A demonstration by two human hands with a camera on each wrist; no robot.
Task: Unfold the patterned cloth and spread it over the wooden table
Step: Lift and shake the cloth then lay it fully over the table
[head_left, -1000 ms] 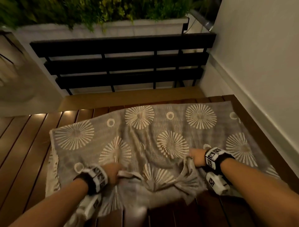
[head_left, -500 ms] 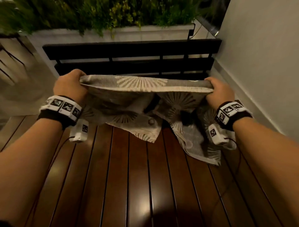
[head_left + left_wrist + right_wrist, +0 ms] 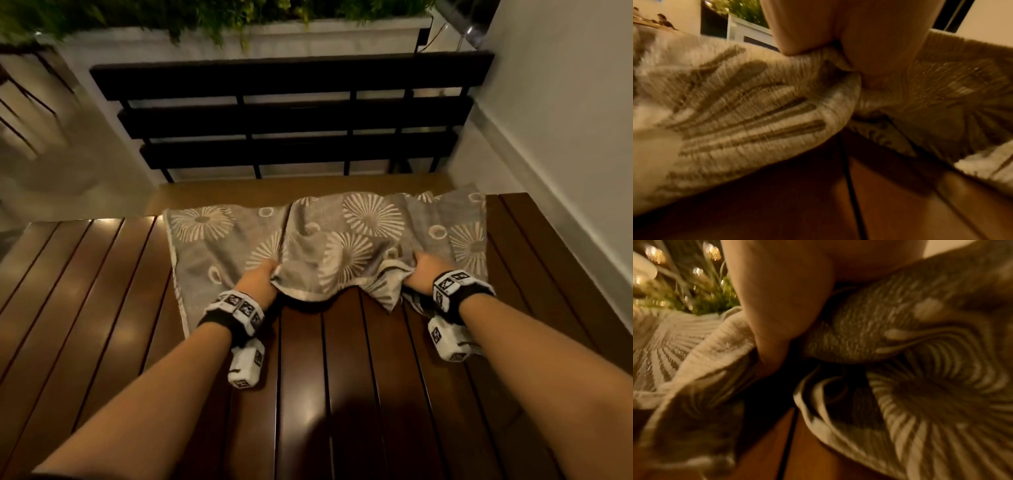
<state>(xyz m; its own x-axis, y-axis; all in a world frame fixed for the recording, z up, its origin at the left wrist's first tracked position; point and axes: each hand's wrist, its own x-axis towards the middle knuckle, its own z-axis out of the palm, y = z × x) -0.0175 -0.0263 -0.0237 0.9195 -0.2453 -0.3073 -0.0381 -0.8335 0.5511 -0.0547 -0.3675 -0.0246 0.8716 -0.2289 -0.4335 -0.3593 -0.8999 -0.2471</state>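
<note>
Patterned cloth (image 3: pixel 359 240), grey w/ pale sunburst and ring print, lies on the far part of the wooden table (image 3: pixel 308 394), toward the far right corner. Its far edge runs along the table's far edge, w/ the right end hanging a bit past it. Left portion lies flat; the middle is bunched and lifted where both hands pull at the near hem.

Left hand (image 3: pixel 258 284) grips the near hem left of centre, fingers curled into the fabric; in the left wrist view the hand (image 3: pixel 859 32) pinches a gathered fold of cloth (image 3: pixel 735 105) just above the table slats (image 3: pixel 900 203). Right hand (image 3: pixel 423 272) grips the hem further right, fingers tucked under a raised fold. Right wrist view is blurry, but the hand (image 3: pixel 781 296) is closed around bunched cloth (image 3: pixel 920 369), w/ the table (image 3: pixel 807 451) showing below.

Between the hands the hem sags in a curve and a pointed flap droops onto the slats near the right hand. Near half of the table is bare dark wood, as is a strip along the left side and a narrow strip at the right edge.

Beyond the far edge: a black slatted bench (image 3: pixel 291 116), then a white planter (image 3: pixel 308 37) w/ greenery. White wall (image 3: pixel 565 120) runs along the right side.
</note>
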